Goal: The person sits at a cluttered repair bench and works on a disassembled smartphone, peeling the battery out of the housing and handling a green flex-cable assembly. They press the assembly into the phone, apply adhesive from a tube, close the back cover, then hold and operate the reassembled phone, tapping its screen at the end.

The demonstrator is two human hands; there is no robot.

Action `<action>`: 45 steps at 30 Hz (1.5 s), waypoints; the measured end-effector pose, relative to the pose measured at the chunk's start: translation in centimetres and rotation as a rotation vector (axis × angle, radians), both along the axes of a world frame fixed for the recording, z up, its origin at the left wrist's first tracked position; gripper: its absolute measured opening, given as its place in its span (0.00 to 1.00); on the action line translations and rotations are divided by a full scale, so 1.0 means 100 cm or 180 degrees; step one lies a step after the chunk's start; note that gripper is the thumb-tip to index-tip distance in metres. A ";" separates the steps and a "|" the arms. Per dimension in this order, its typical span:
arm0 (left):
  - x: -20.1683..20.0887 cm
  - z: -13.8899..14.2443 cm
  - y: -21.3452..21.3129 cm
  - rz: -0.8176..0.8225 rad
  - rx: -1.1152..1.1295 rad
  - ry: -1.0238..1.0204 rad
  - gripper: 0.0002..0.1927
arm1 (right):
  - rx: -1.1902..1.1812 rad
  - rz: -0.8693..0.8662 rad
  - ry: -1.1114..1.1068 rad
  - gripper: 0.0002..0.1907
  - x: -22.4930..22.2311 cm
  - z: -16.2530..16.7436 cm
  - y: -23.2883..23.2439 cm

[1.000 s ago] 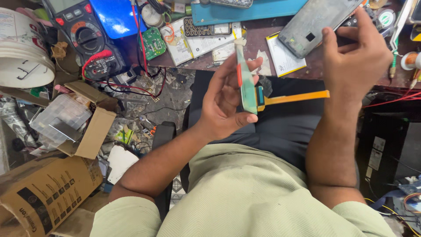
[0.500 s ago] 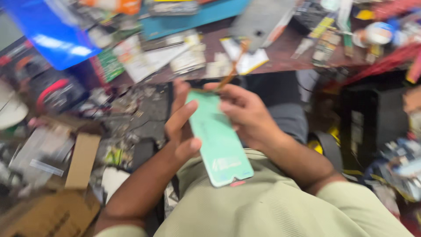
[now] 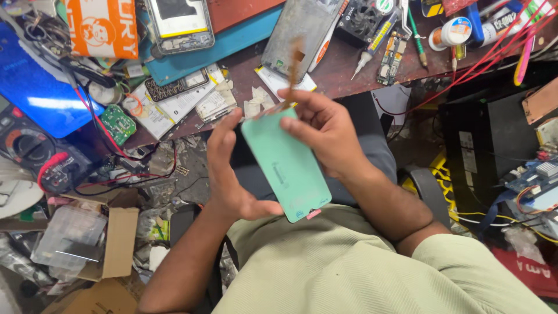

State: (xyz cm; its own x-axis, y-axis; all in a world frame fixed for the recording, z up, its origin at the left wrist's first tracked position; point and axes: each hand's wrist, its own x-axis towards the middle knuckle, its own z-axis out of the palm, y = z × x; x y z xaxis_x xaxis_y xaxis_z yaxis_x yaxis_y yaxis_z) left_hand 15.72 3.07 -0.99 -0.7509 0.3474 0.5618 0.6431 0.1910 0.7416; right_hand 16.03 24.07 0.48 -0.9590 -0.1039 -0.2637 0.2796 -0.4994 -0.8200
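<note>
A phone screen panel covered with a green protective film (image 3: 286, 166) is held over my lap, its face turned up toward me. My left hand (image 3: 228, 174) cradles its left edge and lower corner. My right hand (image 3: 322, 131) grips its top right corner, fingers curled over the edge. An orange flex ribbon (image 3: 294, 70) sticks up from the top of the panel. A small pink tab shows at the panel's bottom edge.
The brown workbench (image 3: 343, 81) ahead carries a grey phone back panel (image 3: 299, 35), an opened phone frame (image 3: 179, 23) on a teal mat, circuit boards, tubes and red wires. A multimeter (image 3: 35, 154) sits left, cardboard boxes (image 3: 119, 241) below it, dark equipment at right.
My right hand has left the grey phone panel on the bench and come down onto the green panel. The panel has turned from edge-on to face-up, lower over my lap.
</note>
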 end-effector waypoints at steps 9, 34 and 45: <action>0.014 -0.022 0.002 0.0391 0.0763 -0.2456 0.21 | 0.0834 0.0767 0.0395 0.26 0.002 -0.003 -0.006; 0.020 -0.027 0.019 0.0524 0.1529 -0.3501 0.11 | 0.6280 -0.0915 -0.0724 0.12 -0.025 0.009 0.185; 0.020 -0.015 0.025 0.0169 0.1428 -0.3291 0.15 | 0.5787 -0.0118 -0.0712 0.16 0.001 0.009 0.190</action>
State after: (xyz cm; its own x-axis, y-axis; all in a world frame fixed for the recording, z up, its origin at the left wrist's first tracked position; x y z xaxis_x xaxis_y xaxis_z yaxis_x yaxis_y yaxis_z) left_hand 17.76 5.56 -2.50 -0.9358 0.2242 -0.2722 -0.3204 -0.2180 0.9219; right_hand 16.17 43.04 1.41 -0.8889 0.4419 -0.1208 0.4581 0.8551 -0.2429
